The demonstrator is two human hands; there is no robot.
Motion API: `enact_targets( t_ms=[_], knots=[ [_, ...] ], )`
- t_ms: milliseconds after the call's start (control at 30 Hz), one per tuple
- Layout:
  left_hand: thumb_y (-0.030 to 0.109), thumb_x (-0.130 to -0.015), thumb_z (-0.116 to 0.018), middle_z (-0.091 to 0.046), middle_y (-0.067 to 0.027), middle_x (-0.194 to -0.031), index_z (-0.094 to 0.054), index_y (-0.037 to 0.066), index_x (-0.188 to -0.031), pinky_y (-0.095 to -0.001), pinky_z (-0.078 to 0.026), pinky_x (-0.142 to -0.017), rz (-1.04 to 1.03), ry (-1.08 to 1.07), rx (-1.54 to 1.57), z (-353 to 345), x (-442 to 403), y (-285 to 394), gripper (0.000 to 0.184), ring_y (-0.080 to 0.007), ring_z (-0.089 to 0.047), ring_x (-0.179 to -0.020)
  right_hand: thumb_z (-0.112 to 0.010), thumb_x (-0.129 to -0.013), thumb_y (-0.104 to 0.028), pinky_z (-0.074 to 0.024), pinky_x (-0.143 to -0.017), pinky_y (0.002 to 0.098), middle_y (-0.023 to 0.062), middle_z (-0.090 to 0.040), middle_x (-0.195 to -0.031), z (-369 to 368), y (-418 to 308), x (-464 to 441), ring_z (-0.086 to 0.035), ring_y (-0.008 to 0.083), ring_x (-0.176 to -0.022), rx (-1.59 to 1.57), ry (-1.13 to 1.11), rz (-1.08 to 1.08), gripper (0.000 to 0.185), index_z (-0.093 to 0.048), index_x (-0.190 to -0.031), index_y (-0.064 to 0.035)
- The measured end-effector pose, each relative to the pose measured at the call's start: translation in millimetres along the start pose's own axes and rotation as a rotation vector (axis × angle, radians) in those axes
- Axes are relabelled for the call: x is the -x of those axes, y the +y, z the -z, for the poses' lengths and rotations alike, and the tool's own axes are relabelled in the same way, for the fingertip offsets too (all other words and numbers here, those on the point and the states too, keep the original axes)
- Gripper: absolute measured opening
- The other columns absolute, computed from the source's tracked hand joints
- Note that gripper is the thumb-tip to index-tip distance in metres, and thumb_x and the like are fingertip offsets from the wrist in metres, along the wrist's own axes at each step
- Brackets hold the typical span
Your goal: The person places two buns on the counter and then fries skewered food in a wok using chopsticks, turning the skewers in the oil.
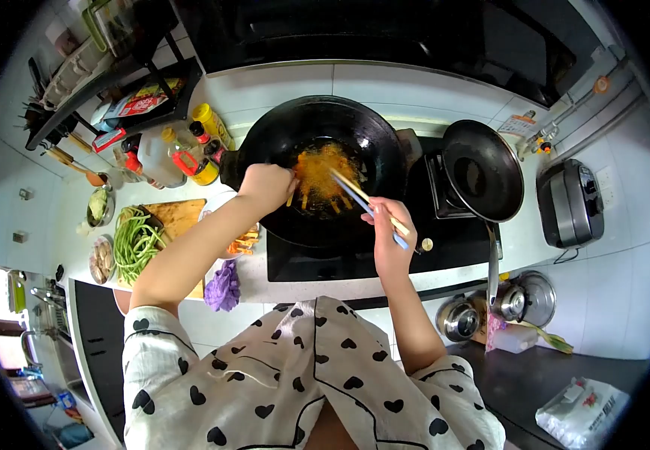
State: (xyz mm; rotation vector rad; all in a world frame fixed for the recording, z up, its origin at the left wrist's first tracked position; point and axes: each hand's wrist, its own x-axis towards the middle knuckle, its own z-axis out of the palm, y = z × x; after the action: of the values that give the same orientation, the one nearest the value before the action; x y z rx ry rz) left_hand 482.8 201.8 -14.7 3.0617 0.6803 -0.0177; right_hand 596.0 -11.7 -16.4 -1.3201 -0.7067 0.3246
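A large black wok point(265, 124) holds bubbling oil with several orange food strips point(325, 176) frying in it. My left hand point(269, 186) reaches over the wok's left rim, its fingers pinched on an orange strip at the edge of the oil. In my right hand point(394, 232) is a pair of chopsticks point(351, 189), their tips in the foam among the strips. More orange strips point(244, 241) lie on a white plate point(220, 202), partly hidden under my left forearm.
Green beans point(136, 244) lie on a wooden cutting board point(179, 216) at left, near a purple cloth point(223, 286). Bottles point(182, 154) stand behind the board. A frying pan point(482, 169) sits right of the wok, its handle pointing toward me. A black appliance point(571, 202) stands farther right.
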Motion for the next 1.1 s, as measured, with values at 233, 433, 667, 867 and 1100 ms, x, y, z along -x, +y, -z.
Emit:
enact_targets(
  t_ms=[233,433,667,867,1100],
  knots=[
    [0.026,-0.086,-0.058,-0.055,-0.0131,-0.058,-0.058,0.007,-0.072,-0.0377,-0.043,-0.051,0.246,0.36,0.619,51,67,20,0.024,-0.0328,-0.053,-0.054,-0.059,-0.085,-0.011,-0.0469,-0.062,0.0289,0.0106,-0.061,-0.079,-33,23,-19,-0.062,0.0202,-0.069,0.333,-0.245,-0.079,0.012,-0.063,-0.092,-0.0016],
    [0.021,-0.09,-0.056,-0.046,-0.0025,-0.048,-0.062,0.001,-0.079,-0.0252,-0.034,-0.043,0.378,0.423,0.866,25,96,14,0.024,-0.0066,-0.043,-0.044,-0.058,-0.086,-0.016,-0.0468,-0.068,0.0332,0.013,-0.062,-0.083,-65,49,-31,-0.06,0.0291,-0.076,0.474,-0.348,-0.053,0.014,-0.064,-0.091,-0.0047],
    [0.023,-0.089,-0.057,-0.048,-0.0058,-0.05,-0.061,0.002,-0.077,-0.0294,-0.037,-0.046,0.43,0.466,0.938,15,105,-6,0.025,-0.0163,-0.044,-0.045,-0.056,-0.087,-0.018,-0.0474,-0.068,0.0342,0.0137,-0.063,-0.084,-67,65,-42,-0.061,0.0303,-0.078,0.555,-0.239,-0.059,0.016,-0.064,-0.088,-0.0038],
    [0.024,-0.088,-0.057,-0.049,-0.0079,-0.051,-0.061,0.003,-0.077,-0.0313,-0.039,-0.048,0.443,0.442,0.944,13,111,-13,0.024,-0.0213,-0.047,-0.045,-0.058,-0.086,-0.018,-0.0465,-0.062,0.0317,0.0139,-0.063,-0.076,-59,59,-49,-0.062,0.0288,-0.068,0.579,-0.101,-0.047,0.015,-0.064,-0.085,-0.0041],
    [0.024,-0.088,-0.057,-0.049,-0.0087,-0.052,-0.062,0.002,-0.077,-0.0312,-0.039,-0.048,0.444,0.46,0.962,10,116,-16,0.025,-0.0214,-0.047,-0.045,-0.06,-0.085,-0.018,-0.0471,-0.061,0.0297,0.0138,-0.064,-0.074,-66,46,-45,-0.063,0.026,-0.065,0.537,-0.076,-0.038,0.016,-0.065,-0.085,-0.0023]
  ],
)
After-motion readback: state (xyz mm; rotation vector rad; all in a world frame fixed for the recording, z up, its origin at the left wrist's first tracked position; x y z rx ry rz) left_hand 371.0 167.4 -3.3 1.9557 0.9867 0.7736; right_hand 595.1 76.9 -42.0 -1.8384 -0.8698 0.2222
